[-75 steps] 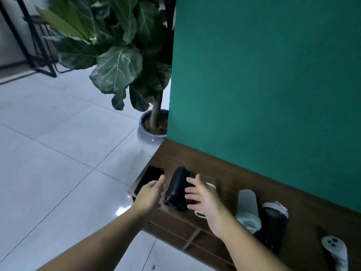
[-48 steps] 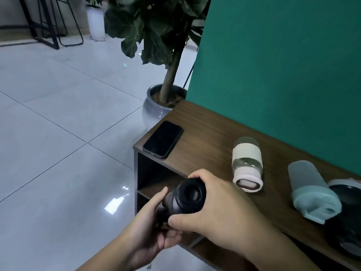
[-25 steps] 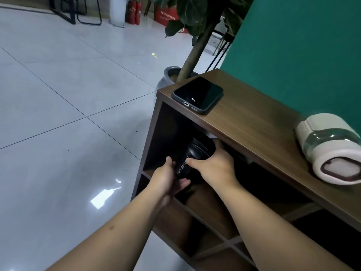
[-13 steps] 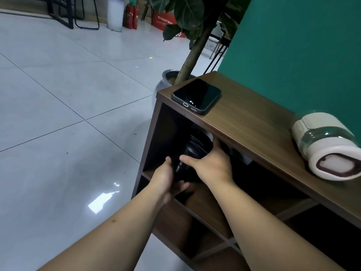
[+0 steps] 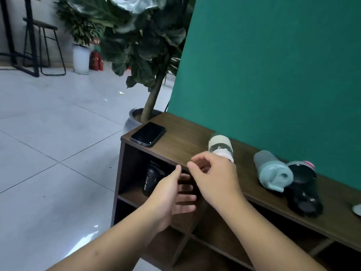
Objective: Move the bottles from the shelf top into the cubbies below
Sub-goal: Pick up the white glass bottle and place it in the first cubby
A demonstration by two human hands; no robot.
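Note:
A black sport bottle (image 5: 151, 178) lies inside the top-left cubby of the dark wood shelf (image 5: 183, 145). On the shelf top lie three more bottles: a clear one with a cream sleeve (image 5: 220, 146), a grey one with a pale teal lid (image 5: 272, 170) and a black one with a pink-edged cap (image 5: 303, 187). My left hand (image 5: 173, 194) is in front of the cubby, fingers spread, holding nothing. My right hand (image 5: 213, 178) hovers over the shelf's front edge, just short of the cream-sleeved bottle, fingers loosely curled and empty.
A black phone (image 5: 148, 133) lies at the shelf top's left corner. A potted plant (image 5: 144, 114) stands beside the shelf's left end against the green wall (image 5: 273, 65). A white object (image 5: 357, 210) shows at the right edge. Stools (image 5: 45, 49) stand far off on the tiled floor.
Both hands have let go of the black sport bottle, which now rests in the top-left cubby. The hands have drawn back, the right one rising toward the shelf top. The view has lifted.

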